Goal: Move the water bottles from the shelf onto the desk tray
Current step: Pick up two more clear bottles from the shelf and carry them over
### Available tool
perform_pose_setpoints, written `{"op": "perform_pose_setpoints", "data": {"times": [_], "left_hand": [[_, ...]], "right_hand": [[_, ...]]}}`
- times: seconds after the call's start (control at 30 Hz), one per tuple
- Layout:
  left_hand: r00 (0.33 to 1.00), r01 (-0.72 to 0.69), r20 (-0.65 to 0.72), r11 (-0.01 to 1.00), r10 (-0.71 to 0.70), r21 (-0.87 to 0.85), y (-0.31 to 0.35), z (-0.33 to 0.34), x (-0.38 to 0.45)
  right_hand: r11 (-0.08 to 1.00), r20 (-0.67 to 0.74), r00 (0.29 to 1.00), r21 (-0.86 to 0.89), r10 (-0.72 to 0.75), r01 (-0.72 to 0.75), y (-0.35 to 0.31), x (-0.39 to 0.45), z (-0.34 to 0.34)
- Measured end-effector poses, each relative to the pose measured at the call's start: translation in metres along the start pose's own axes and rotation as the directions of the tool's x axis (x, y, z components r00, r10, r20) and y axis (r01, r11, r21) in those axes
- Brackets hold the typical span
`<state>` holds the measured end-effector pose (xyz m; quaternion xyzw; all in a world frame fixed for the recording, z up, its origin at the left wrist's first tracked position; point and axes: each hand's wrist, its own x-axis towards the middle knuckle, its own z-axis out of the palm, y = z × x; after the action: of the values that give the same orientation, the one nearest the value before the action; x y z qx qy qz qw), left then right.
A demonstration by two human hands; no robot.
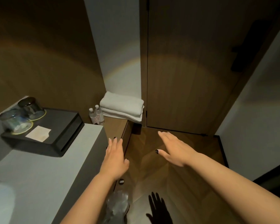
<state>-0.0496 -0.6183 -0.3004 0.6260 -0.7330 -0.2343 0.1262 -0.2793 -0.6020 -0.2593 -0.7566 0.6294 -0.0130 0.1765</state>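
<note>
Water bottles (pixel 97 116) stand upright, side by side, on the low wooden shelf (pixel 115 126), just beside folded white towels (pixel 122 109).
Both hands, left hand (pixel 115 156) and right hand (pixel 172 148), hover spread and empty, well short of them. The black tray (pixel 55 135) on the bench (pixel 44 172) carries two upturned glasses (pixel 22 116) and a paper card (pixel 38 133).

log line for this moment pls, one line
stage: reaching | left hand: open, empty | right hand: open, empty | bottles: two upright on shelf beside towels | tray: two upturned glasses, no bottles
</note>
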Motion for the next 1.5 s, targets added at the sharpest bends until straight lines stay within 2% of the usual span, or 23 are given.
{"op": "perform_pose_setpoints", "data": {"times": [0.23,0.37,0.5,0.6,0.8,0.87,1.0,1.07,1.2,1.3,1.4,1.5], "left_hand": [[0.994,0.094,-0.049,0.995,-0.095,-0.025,-0.005,0.010,0.065],[0.989,0.124,-0.078,0.991,-0.127,-0.043,-0.015,0.010,0.123],[0.962,0.195,-0.176,0.976,-0.210,-0.100,-0.026,0.005,0.195],[0.946,0.245,-0.178,0.957,-0.271,-0.157,-0.035,-0.003,0.244],[0.917,0.333,-0.168,0.926,-0.362,-0.177,-0.045,-0.021,0.325],[0.921,0.309,-0.207,0.942,-0.330,-0.127,-0.047,-0.020,0.340],[0.898,0.376,-0.142,0.895,-0.416,-0.240,-0.043,-0.017,0.364],[0.884,0.403,-0.147,0.883,-0.444,-0.241,-0.042,-0.014,0.386],[0.815,0.478,-0.150,0.796,-0.560,-0.373,-0.045,-0.013,0.436],[0.769,0.545,-0.138,0.753,-0.624,-0.368,-0.033,-0.023,0.463],[0.680,0.590,-0.160,0.663,-0.716,-0.460,-0.030,-0.026,0.492],[0.625,0.611,-0.162,0.608,-0.764,-0.507,-0.029,-0.027,0.518]], "right_hand": [[0.993,0.011,0.996,0.089,-0.084,0.082,0.021,0.070,-0.013],[0.991,0.019,0.994,0.077,-0.108,0.106,0.035,0.131,-0.021],[0.985,0.019,0.993,0.125,-0.119,0.116,0.052,0.203,-0.038],[0.976,0.030,0.996,0.203,-0.084,0.076,0.068,0.259,-0.049],[0.968,0.054,0.996,0.244,-0.068,0.053,0.087,0.347,-0.056],[0.965,0.098,0.993,0.260,-0.064,0.037,0.089,0.369,-0.056],[0.957,0.041,0.990,0.262,-0.138,0.123,0.107,0.409,-0.052],[0.948,0.067,0.984,0.285,-0.167,0.142,0.117,0.433,-0.058],[0.946,0.092,0.971,0.263,-0.219,0.189,0.142,0.495,-0.080],[0.943,0.118,0.957,0.239,-0.265,0.231,0.156,0.548,-0.096],[0.925,0.167,0.931,0.260,-0.326,0.277,0.157,0.595,-0.109],[0.908,0.239,0.889,0.264,-0.390,0.327,0.147,0.635,-0.114]]}}
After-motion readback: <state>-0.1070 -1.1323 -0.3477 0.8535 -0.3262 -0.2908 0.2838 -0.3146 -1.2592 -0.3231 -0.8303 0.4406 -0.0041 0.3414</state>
